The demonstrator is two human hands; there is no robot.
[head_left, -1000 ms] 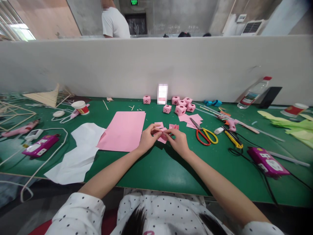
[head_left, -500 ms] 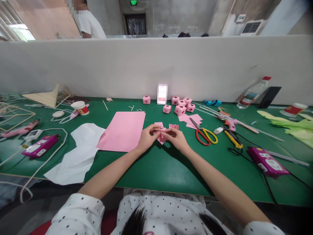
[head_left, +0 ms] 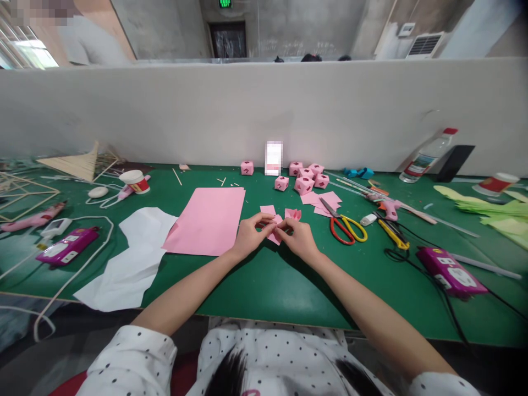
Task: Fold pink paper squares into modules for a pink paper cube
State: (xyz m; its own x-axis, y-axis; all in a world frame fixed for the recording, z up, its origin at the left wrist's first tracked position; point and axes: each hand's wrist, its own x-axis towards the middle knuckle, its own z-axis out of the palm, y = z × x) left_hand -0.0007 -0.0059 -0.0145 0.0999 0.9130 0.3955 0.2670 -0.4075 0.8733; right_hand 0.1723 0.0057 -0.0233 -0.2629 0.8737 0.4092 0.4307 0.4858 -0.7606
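Observation:
Both my hands meet over the green table point(head_left: 264, 286) around a small folded pink paper piece point(head_left: 274, 233). My left hand point(head_left: 249, 235) pinches its left side with fingers closed. My right hand point(head_left: 300, 237) pinches its right side, fingers curled. Just behind lie two more small pink folded pieces point(head_left: 292, 213). A large pink paper sheet point(head_left: 208, 220) lies flat to the left of my hands.
Several pink paper cubes point(head_left: 305, 177) and pink squares point(head_left: 324, 201) sit behind; red-and-yellow scissors point(head_left: 344, 226) and a yellow cutter point(head_left: 394, 234) lie at right. White paper point(head_left: 132, 258), purple power strips point(head_left: 68, 246) with cords, glue guns and a bottle point(head_left: 427, 157) lie around. A grey partition stands behind.
My hands have shifted slightly on the pink piece, pressing it lower toward the table. A person behind the partition has walked off to the left.

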